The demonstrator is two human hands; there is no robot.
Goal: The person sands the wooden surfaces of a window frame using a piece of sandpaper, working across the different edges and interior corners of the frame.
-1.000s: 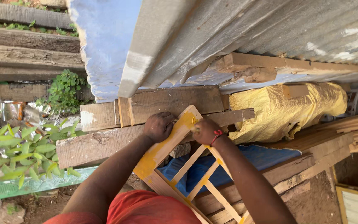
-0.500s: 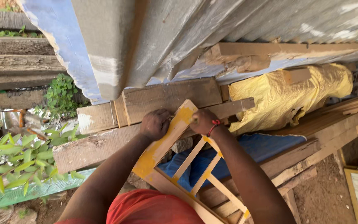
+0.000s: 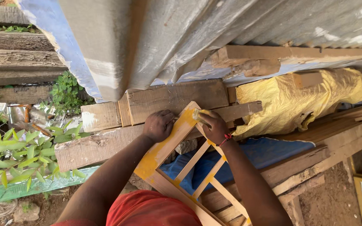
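- Yellow-smeared wooden frame (image 3: 177,155) sits at centre frame, running from the lower middle up to a corner just below the stacked planks (image 3: 156,106).
- Left hand (image 3: 159,124): fingers curled down over the frame's broad yellow rail, clenched on it near the top corner.
- Right hand (image 3: 214,125): closed around a small pale pad (image 3: 198,114), pressed against the frame's upper right rail; red band at the wrist.
- Frame's thin inner slats carry patches of yellow; blue sheet (image 3: 269,152) shows through and beyond them.
- Yellow plastic bundle (image 3: 298,100) lies at right of frame, touching the planks.
- Corrugated metal sheet (image 3: 197,37) fills the top.
- Green leafy plants (image 3: 17,146) at left edge.
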